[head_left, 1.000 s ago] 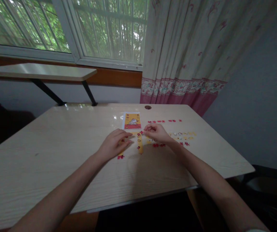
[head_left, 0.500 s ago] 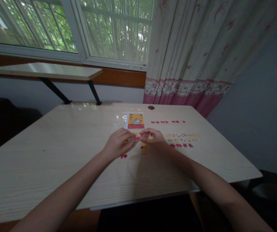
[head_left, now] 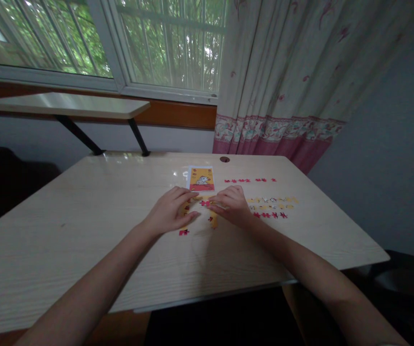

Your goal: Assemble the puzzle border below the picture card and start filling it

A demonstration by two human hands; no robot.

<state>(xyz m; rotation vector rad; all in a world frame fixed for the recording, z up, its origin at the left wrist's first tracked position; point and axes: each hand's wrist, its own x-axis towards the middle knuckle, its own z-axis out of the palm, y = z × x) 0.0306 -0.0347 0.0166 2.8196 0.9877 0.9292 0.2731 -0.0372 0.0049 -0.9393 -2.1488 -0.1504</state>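
A small red piece [head_left: 205, 203] lies between the two hands, over the middle of the bench [head_left: 94, 226] and a little nearer its far edge than its near one. It is just right of the left hand [head_left: 169, 210], whose thumb and fingers stand apart, with nothing seen between them. The right hand [head_left: 232, 205] is nearer: its thumb and fingertips come together at the piece's right end and seem to touch it, though I cannot tell whether they are clamped on it. The piece's long axis seems to run left to right, roughly along the far edge, but it is too small to be sure. Just beyond it, toward the far edge, is a yellow strip [head_left: 204, 197]; a yellow column [head_left: 212, 222] runs from near the right hand toward the near edge, and a red corner [head_left: 184, 232] lies below the left hand. The card [head_left: 201, 179] lies beyond both hands. Toward the right edge are yellow pieces [head_left: 273, 199], with a red row [head_left: 271, 216] on their near side and a far row [head_left: 250, 180] of red pieces behind.
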